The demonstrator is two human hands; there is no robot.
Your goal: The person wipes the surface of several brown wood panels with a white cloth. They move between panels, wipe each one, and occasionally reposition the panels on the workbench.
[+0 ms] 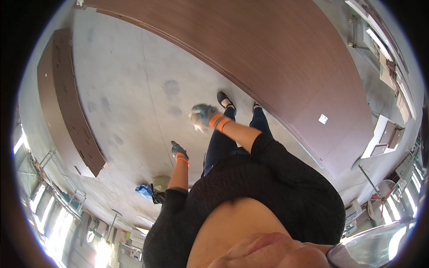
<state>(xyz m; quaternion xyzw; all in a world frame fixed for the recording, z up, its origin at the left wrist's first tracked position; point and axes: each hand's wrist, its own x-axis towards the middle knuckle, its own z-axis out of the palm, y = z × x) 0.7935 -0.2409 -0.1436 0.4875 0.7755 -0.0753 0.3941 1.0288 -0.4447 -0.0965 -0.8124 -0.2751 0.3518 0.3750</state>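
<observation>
My right hand (204, 115), in a grey-green glove with an orange cuff, is closed around a crumpled whitish cloth (196, 121). The cloth hangs from its left side and is a little blurred. Beyond that hand, to the right, lies a large brown panel (277, 53) with a small white label (323, 119). My left hand (178, 149), gloved the same way, is lower and further left, held out over the floor. Its fingers look loosely stretched, and nothing shows in them.
Brown boards (67, 107) stand in a stack at the left. A blue plastic bag (144, 191) lies near my left elbow beside a greenish container (161, 183). At the right are a white-and-brown piece (384, 137) and a standing fan (381, 198). Grey floor (120, 80) runs between the panels.
</observation>
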